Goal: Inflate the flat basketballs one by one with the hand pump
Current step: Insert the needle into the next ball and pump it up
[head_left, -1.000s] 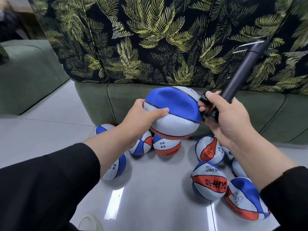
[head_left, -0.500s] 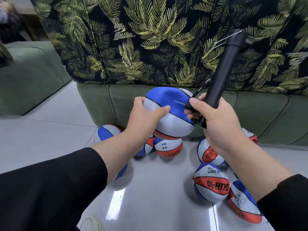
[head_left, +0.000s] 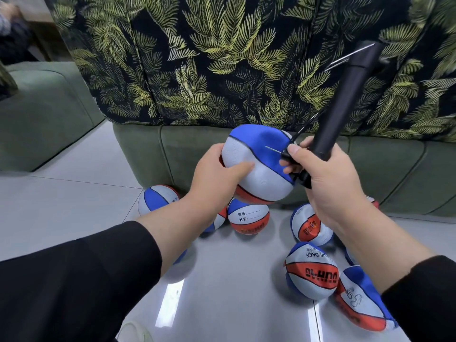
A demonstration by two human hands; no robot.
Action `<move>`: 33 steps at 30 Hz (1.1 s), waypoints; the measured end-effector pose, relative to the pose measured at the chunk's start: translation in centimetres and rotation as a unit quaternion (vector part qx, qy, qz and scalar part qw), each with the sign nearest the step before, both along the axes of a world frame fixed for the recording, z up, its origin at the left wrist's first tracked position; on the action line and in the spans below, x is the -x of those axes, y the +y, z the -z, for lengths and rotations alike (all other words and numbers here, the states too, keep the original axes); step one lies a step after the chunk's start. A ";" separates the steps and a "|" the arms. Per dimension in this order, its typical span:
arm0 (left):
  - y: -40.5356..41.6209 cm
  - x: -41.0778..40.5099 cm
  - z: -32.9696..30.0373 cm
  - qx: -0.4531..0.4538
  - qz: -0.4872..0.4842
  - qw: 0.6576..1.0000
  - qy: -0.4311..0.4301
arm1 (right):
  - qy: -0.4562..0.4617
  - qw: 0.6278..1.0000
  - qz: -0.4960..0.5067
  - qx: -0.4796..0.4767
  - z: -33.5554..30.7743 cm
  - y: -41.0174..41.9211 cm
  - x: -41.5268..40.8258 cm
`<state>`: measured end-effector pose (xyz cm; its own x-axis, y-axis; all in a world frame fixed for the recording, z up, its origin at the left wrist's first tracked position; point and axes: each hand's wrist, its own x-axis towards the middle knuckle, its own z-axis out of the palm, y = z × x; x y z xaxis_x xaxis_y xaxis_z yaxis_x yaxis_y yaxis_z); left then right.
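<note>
Black pump [head_left: 341,104] gripped, basketball [head_left: 256,166] clutched

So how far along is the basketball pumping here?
Done: several floor balls, like the round red-banded ball, look full. In hand: left hand holds a blue-and-white ball; right hand aims the black pump. Left: the crumpled ball.

Legible markings, all on basketballs lying on the floor [head_left: 74,206]. Ball beside the sofa base [head_left: 248,219]: two printed lines of Chinese characters, 班级 and 姓名, each followed by a blank rule. Ball toward the right [head_left: 311,270]: "CHILDREN" on a white panel, inverted; large black lettering on the orange band, also inverted, not reliably readable. Flattened ball at the right edge [head_left: 361,297]: "CH" visible, remainder hidden.
</note>
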<state>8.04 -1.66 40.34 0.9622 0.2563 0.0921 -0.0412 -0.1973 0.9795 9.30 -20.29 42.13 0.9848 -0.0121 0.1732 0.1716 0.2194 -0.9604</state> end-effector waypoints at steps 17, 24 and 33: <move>1.4 -0.9 3.4 -0.293 0.100 0.940 -0.141 | 0.071 0.994 -0.052 -0.066 -1.7 -0.4 -0.1; 0.2 -0.1 2.6 -0.265 0.149 0.941 -0.148 | 0.090 0.986 -0.084 -0.112 -1.2 -0.8 -0.2; 0.5 -1.1 1.2 0.066 -0.075 0.995 -0.006 | 0.088 0.986 -0.047 -0.133 -1.1 -0.3 0.6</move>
<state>9.15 -1.14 39.18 0.9111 0.4079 0.0596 -0.0332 -0.0714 0.9969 8.74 -20.56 43.27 0.9982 0.0593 0.0018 -0.0266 0.4743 -0.8799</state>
